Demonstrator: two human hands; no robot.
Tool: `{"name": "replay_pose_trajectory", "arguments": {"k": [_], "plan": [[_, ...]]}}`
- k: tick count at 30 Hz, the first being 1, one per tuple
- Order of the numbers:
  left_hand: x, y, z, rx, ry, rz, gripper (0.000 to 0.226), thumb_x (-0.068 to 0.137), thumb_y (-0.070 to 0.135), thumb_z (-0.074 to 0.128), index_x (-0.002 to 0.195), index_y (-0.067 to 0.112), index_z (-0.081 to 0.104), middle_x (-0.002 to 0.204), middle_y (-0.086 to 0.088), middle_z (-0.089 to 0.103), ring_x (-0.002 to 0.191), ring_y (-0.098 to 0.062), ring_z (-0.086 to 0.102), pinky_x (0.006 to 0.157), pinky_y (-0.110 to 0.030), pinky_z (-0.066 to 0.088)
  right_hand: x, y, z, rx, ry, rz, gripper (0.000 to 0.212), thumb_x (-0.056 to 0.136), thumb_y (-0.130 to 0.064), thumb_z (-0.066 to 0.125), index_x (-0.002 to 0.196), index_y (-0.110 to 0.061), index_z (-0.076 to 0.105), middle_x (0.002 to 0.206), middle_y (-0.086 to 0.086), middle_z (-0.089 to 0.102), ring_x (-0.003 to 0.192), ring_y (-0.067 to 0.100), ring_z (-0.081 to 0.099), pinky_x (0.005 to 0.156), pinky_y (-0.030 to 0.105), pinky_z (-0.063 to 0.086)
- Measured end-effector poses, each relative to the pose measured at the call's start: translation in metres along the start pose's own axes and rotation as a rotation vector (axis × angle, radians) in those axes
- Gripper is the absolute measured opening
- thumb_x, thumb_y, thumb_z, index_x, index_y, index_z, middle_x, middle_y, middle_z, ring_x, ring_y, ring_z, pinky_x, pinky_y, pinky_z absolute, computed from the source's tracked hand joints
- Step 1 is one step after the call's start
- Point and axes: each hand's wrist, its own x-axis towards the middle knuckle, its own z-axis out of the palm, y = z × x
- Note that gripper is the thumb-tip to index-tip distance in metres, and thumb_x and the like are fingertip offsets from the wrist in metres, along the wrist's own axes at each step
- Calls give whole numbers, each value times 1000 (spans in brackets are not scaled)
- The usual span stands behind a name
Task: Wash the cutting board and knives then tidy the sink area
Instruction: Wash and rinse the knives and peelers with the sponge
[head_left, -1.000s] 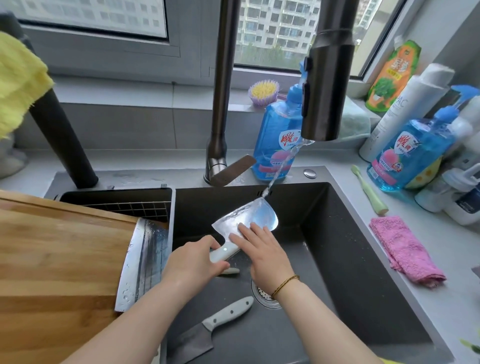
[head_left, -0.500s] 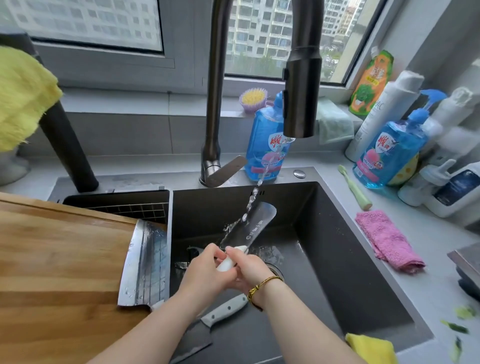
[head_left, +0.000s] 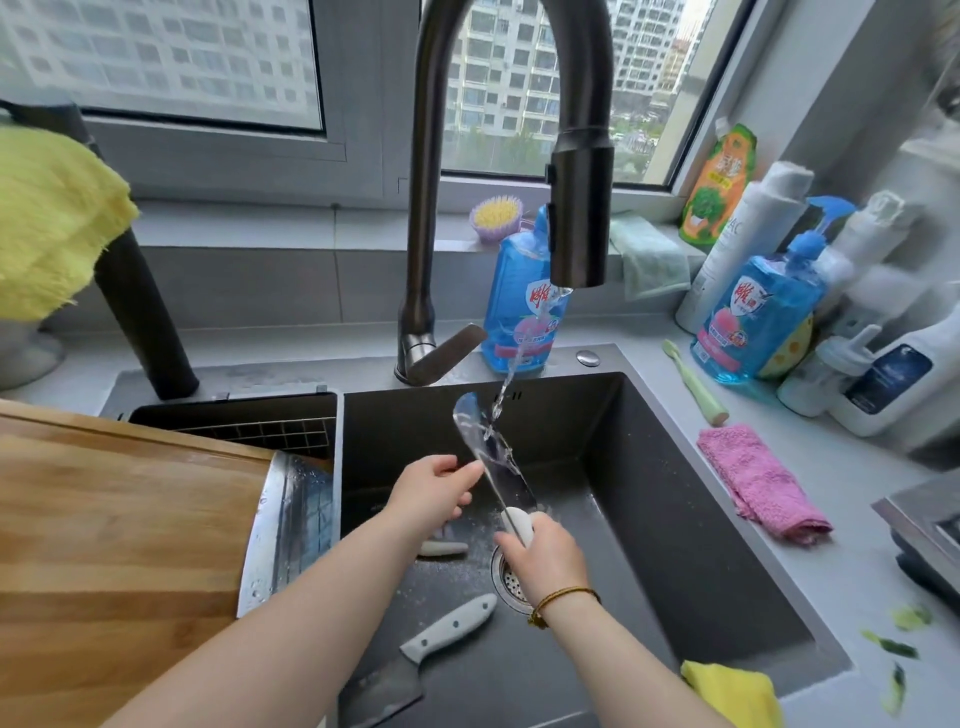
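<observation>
Our right hand (head_left: 540, 556) grips the white handle of the wet steel knife (head_left: 488, 457) above the dark sink (head_left: 675, 493) while our left hand (head_left: 434, 491) touches its blade, pinching or not we cannot tell, mid-rinse under the stream from the curved black faucet (head_left: 576, 208), so next likely calls for a careful flip

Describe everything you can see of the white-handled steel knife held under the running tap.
The white-handled steel knife has a broad, shiny blade with a rounded tip, wet and seen almost edge-on. It points up and away over the dark sink, with the tap's water stream striking near the tip. The right hand grips its smooth white handle; the left hand touches the blade's side with its fingertips.
</observation>
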Motion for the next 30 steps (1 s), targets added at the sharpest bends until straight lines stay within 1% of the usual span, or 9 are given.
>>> {"name": "replay_pose_trajectory", "arguments": {"k": [6,10,13,16,17,19,21,24,30], "plan": [[12,-4,14,-515,60,-278,30,94,2,47,122,-7,47,119,-24,58,101,-30,60,77,-36,48,0,0,-16,-352,30,-141,29,93,-39,44,72,-25,29,117,2,55,109,25,55,83,29,41],[21,-12,20,-505,85,-279,32,96,12,44,125,-3,47,108,-17,62,89,-24,59,84,-38,49,11,1,-28,-501,100,-222,13,94,-33,42,97,-21,44,116,2,55,106,24,56,82,29,40],[23,-22,24,-263,285,-202,48,96,19,43,141,7,31,133,-12,48,116,-27,50,100,-40,40,20,3,-35,-561,122,-230,12,94,-30,41,98,-20,45,116,2,55,104,23,57,78,29,39],[15,-36,28,286,386,86,63,94,12,43,148,9,10,155,-6,14,142,-21,16,114,-32,16,25,5,-38,-565,100,-206,12,94,-28,41,89,-21,32,115,2,56,105,24,57,72,28,34],[13,-41,32,493,381,227,63,93,8,41,147,9,10,156,-6,10,143,-20,10,115,-29,10,27,7,-37,-565,91,-206,13,94,-28,41,89,-21,31,115,2,56,105,24,57,72,28,33],[12,-48,39,856,358,577,60,82,3,34,141,7,32,150,-11,28,140,-23,16,113,-31,12,28,8,-35,-562,85,-224,10,94,-29,40,90,-22,35,115,2,56,105,24,57,76,29,38],[10,-46,45,1105,178,735,60,77,6,31,135,10,45,146,-10,38,138,-24,20,113,-31,10,28,7,-34,-564,93,-247,13,95,-30,40,98,-20,46,114,1,56,104,23,58,80,29,41],[15,-46,33,1177,-143,656,66,90,6,34,148,18,4,156,4,-4,143,-9,-8,105,-18,-20,29,10,-37,-575,96,-257,22,94,-31,41,107,-16,50,114,1,56,104,23,58,80,28,41],[28,-43,6,1373,66,477,73,93,16,37,146,11,-13,154,-2,-19,142,-16,-19,107,-31,-21,31,17,-35,-549,81,-247,14,94,-31,41,88,-22,33,115,1,56,102,24,57,69,26,29]]}}
